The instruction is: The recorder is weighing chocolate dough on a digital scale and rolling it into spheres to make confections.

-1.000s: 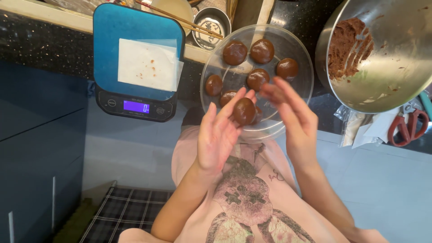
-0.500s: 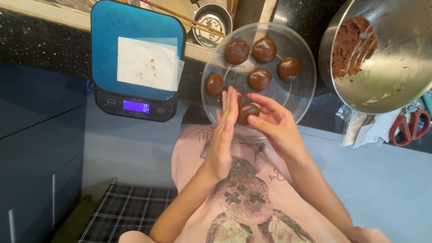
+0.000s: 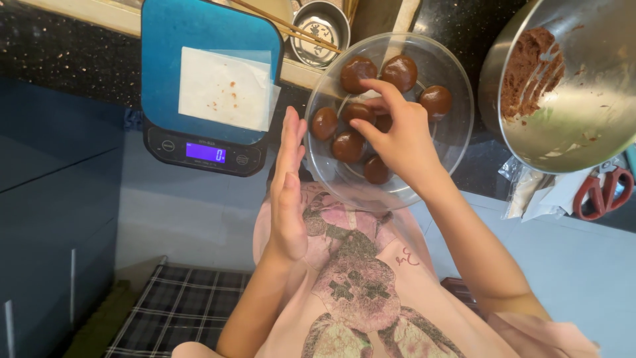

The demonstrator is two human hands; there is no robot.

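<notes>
One black speckled counter point(image 3: 66, 63); blue cabinets point(image 3: 53, 219)

The right hand point(image 3: 397, 142) reaches into the glass bowl point(image 3: 450, 142), fingertips on a brown ball point(image 3: 383, 122). The left hand point(image 3: 288, 192) stands open-palmed just beside the bowl.

A dark speckled stone countertop point(image 3: 59, 63) runs along the top, edged by a pale wooden strip point(image 3: 79, 13). Below it stand blue-grey cabinet fronts point(image 3: 59, 199) and a light blue-grey floor point(image 3: 583, 265), with a dark plaid mat point(image 3: 179, 308) lying on it.
</notes>
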